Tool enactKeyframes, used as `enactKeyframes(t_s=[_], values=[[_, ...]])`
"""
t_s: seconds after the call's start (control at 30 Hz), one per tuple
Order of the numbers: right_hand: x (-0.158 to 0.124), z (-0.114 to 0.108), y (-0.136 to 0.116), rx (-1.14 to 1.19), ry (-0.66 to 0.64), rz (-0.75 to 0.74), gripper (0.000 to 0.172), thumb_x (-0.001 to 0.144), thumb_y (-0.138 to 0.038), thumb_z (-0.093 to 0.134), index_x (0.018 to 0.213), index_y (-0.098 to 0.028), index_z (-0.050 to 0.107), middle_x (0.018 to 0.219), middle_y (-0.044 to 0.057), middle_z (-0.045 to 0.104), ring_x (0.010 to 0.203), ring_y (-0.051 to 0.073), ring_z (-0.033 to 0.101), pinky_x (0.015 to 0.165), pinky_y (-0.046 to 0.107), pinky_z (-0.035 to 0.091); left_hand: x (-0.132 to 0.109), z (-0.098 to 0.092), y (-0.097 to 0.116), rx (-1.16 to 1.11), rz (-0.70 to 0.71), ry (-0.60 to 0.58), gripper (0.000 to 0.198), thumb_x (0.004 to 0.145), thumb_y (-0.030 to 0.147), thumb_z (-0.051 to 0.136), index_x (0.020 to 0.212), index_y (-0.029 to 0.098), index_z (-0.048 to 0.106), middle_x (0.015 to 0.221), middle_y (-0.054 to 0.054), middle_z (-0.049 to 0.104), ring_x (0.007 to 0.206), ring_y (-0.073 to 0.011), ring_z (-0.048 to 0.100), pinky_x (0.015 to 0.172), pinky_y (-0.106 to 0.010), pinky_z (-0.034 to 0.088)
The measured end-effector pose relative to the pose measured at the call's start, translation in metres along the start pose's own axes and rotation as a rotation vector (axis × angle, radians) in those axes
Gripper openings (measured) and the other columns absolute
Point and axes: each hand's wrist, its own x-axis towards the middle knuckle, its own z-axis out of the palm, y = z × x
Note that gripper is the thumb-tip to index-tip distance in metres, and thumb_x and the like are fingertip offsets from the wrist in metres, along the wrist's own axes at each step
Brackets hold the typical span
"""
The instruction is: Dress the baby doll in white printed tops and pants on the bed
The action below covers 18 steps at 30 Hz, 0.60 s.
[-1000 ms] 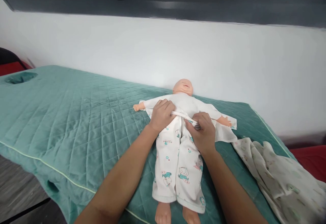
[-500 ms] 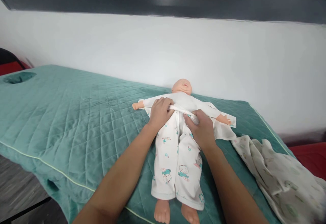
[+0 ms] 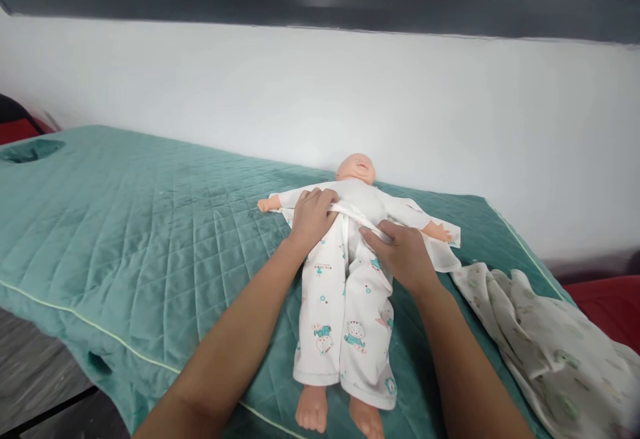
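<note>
A peach-coloured plastic baby doll point(image 3: 356, 167) lies on its back on a green quilted cover point(image 3: 165, 246), head at the far end, arms stretched out sideways, legs straight. White cloth trousers point(image 3: 320, 312) with teal and pink cartoon animals and dots cover both legs; the bare feet poke out below the hems. The waistband is gripped at both sides, the cloth creased below it. A white long-sleeved cloth top point(image 3: 356, 194) covers the chest, one loose flap spread beside the body.
</note>
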Motion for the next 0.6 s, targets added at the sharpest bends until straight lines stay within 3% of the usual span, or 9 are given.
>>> enactKeyframes(t_s=[0.2,0.6], values=[[-0.003,-0.010,0.001,0.039,-0.146,0.033,0.059,0.083,-0.058,0.058,0.059,-0.022,0.018,0.056,-0.005,0.020,0.056,0.011,0.023,0.049,0.026,0.020,-0.001,0.000,-0.001,0.006,-0.007,0.002,0.015,0.082,0.012,0.052,0.094,0.021,0.056,0.095,-0.006,0.067,0.092,-0.0245,0.058,0.086,-0.037,0.038],[-0.011,-0.025,0.007,0.154,-0.467,0.125,0.054,0.083,-0.064,0.055,0.060,-0.021,0.031,0.060,-0.005,0.024,0.058,0.010,0.023,0.049,0.027,0.015,-0.003,0.002,-0.003,0.031,0.025,0.042,0.016,0.081,0.009,0.053,0.091,0.021,0.056,0.094,-0.005,0.069,0.089,-0.0236,0.058,0.082,-0.037,0.039]])
